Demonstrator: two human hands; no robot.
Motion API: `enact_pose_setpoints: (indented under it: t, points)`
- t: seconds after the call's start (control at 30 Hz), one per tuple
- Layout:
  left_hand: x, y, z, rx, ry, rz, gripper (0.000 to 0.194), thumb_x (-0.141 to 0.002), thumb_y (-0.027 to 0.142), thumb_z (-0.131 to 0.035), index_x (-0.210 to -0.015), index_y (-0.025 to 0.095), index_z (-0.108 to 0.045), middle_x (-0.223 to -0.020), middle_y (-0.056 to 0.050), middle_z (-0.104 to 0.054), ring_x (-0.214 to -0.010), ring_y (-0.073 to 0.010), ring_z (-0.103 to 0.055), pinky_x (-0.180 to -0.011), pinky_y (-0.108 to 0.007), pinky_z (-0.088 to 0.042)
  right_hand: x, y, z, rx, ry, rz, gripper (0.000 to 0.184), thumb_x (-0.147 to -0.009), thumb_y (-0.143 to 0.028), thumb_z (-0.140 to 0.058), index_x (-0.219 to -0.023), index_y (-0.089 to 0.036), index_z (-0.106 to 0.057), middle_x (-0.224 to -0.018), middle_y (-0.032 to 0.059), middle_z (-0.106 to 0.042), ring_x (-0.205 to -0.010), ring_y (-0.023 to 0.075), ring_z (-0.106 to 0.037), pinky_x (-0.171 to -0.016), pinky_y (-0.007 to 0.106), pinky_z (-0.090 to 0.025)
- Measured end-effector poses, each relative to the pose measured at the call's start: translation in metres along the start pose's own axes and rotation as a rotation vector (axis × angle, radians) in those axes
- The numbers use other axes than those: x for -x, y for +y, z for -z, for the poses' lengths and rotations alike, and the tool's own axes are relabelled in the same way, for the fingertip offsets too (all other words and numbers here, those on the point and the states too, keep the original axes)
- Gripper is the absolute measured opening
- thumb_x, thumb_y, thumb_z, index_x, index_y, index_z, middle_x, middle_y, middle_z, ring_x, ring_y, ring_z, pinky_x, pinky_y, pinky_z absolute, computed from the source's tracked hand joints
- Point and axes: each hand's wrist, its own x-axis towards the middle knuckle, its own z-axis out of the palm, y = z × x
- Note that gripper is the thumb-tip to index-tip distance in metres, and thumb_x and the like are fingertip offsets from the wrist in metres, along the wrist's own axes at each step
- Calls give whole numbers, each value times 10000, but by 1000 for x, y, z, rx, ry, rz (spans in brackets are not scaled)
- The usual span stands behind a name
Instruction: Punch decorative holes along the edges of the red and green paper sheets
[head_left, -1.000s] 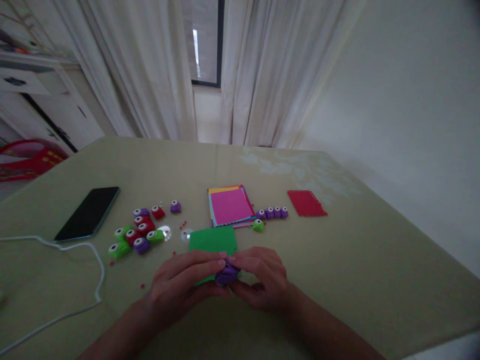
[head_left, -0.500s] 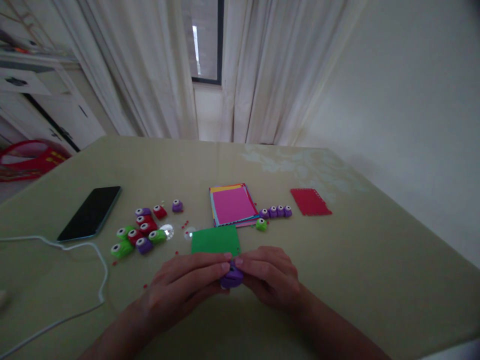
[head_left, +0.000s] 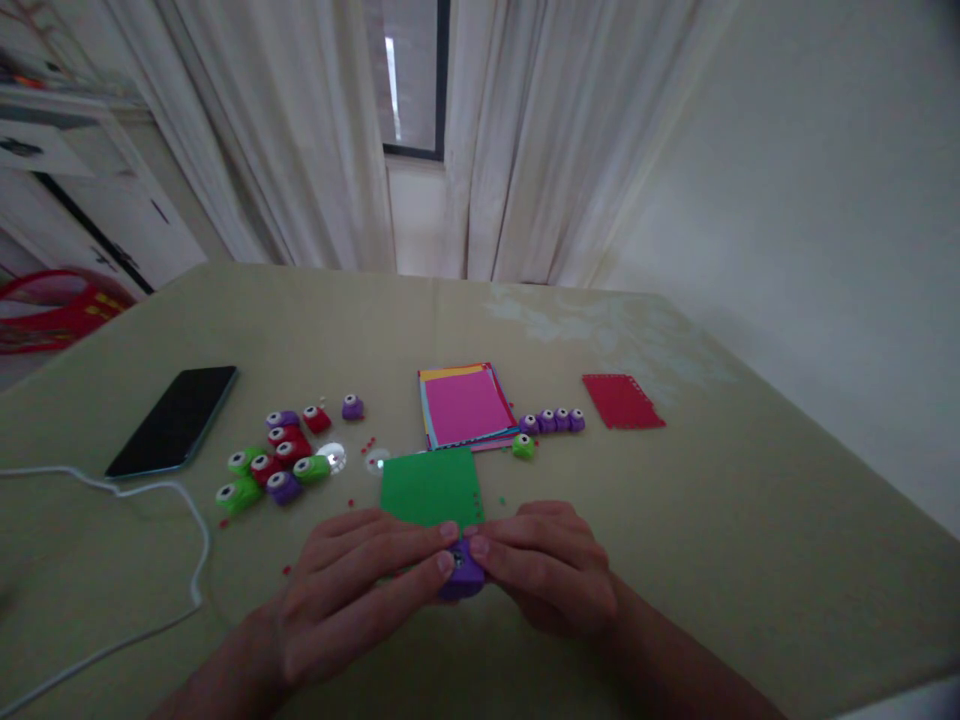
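Observation:
My left hand [head_left: 364, 575] and my right hand [head_left: 555, 570] meet at the front middle of the table, both closed around a small purple craft punch [head_left: 466, 578]. Their fingertips press on it from either side. A green sheet of paper [head_left: 427, 485] lies just beyond the punch, with small punched holes along its right edge. Its near edge is hidden behind my fingers, so whether it sits in the punch's slot I cannot tell. A tiny green paper piece [head_left: 502, 500] lies right of the sheet.
Several red, green and purple punches [head_left: 289, 453] cluster at the left near a black tablet [head_left: 176, 420] and a white cable [head_left: 201, 560]. Beyond the green sheet are stacked coloured papers [head_left: 469, 405], a row of purple punches [head_left: 551, 420], a green punch [head_left: 523, 446] and a red sheet [head_left: 622, 400].
Both hands and the purple punch have shifted slightly toward me, and the punch is turned a little. More of the green sheet shows, and a green paper piece is now visible beside it.

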Motion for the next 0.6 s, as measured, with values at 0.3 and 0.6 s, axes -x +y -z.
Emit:
enact_pose_setpoints:
  t: [0.3, 0.6]
  points:
    - [2, -1, -1, -7, 2, -69, 464, -1085, 136, -564, -1508, 327, -566, -1273, -32, -809, -1043, -200, -807, -949, -391, -658, 1, 0, -3, -18, 4, 8, 341, -1089, -195, -555, -1411, -214, -664, -1027, 78, -850, -731, 151, -788, -622, 278, -596]
    - [1, -7, -1, -21, -16, -73, 416, -1076, 153, -596, -1459, 314, -601, -1282, -36, -808, -1036, -193, -802, -899, -359, -653, 7, 7, -3, 31, -42, 18, 362, -1090, -189, -549, -1438, -210, -647, -1076, 81, -848, -826, 158, -801, -641, 289, -595]
